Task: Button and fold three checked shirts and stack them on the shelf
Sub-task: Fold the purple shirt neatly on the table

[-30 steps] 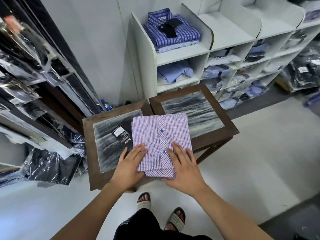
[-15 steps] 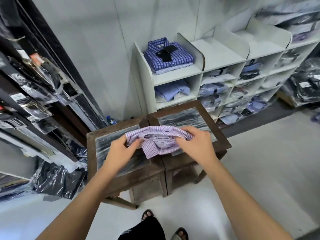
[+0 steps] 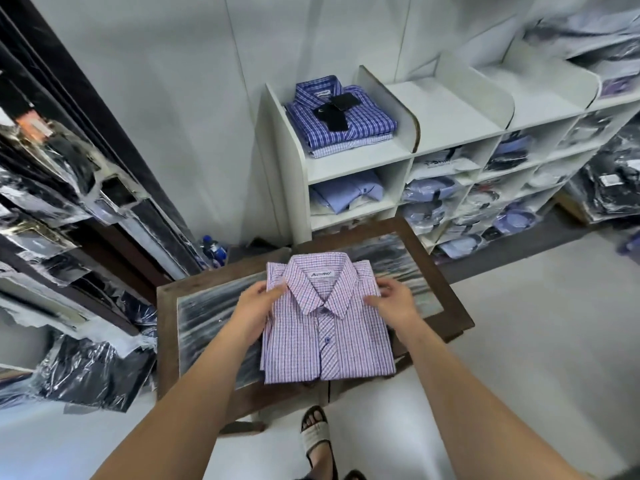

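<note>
A folded pink checked shirt (image 3: 325, 334) lies collar up, buttoned front facing me, on the two wooden tables (image 3: 446, 299). My left hand (image 3: 258, 306) grips its left shoulder edge, thumb on top. My right hand (image 3: 394, 301) grips the right shoulder edge by the collar. Two folded checked shirts (image 3: 341, 116), a dark blue one over a paler one, sit stacked in the top left compartment of the white shelf (image 3: 356, 164), with a black tag on top.
The shelf's lower cubbies hold bagged shirts (image 3: 433, 195). The compartment (image 3: 446, 112) to the right of the stack holds nothing. Bagged dark garments (image 3: 52, 188) hang on the left wall and lie on the floor. A blue bottle (image 3: 213, 251) stands behind the tables. My sandalled foot (image 3: 317, 434) is below.
The shirt was lying back side up under both palms; it has been lifted, turned over and now lies collar and front up, with both hands at its shoulders.
</note>
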